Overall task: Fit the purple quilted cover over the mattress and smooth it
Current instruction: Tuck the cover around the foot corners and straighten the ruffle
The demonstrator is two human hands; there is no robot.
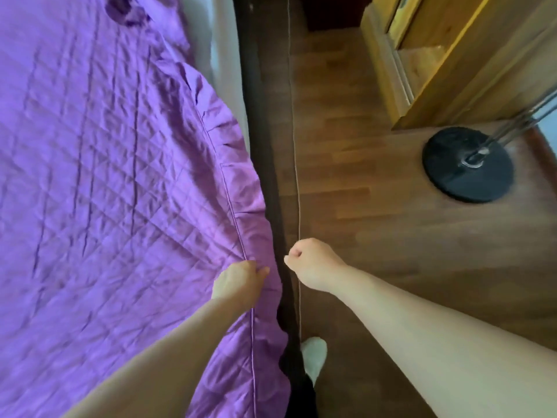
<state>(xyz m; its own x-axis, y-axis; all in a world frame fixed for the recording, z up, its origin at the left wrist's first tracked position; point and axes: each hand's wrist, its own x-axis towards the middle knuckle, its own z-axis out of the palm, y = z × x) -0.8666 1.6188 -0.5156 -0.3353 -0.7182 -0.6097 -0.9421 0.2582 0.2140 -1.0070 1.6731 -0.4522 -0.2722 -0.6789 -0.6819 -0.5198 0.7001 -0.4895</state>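
The purple quilted cover (99,182) lies spread over the bed and fills the left half of the view, wrinkled, with a ruffled border along its right edge. My left hand (239,280) pinches that piped edge near the bed's side. My right hand (313,263) hovers in a fist just right of the edge, over the dark bed frame (265,140), with nothing visible in it. Farther up, the white mattress side (224,58) shows where the cover's border is bunched back.
Wooden floor (361,176) runs along the bed's right side. A thin cord (294,122) lies along the frame. A lamp stand's black round base (467,164) sits at right, with a wooden cabinet (452,55) behind it. My white-socked foot (313,357) stands by the frame.
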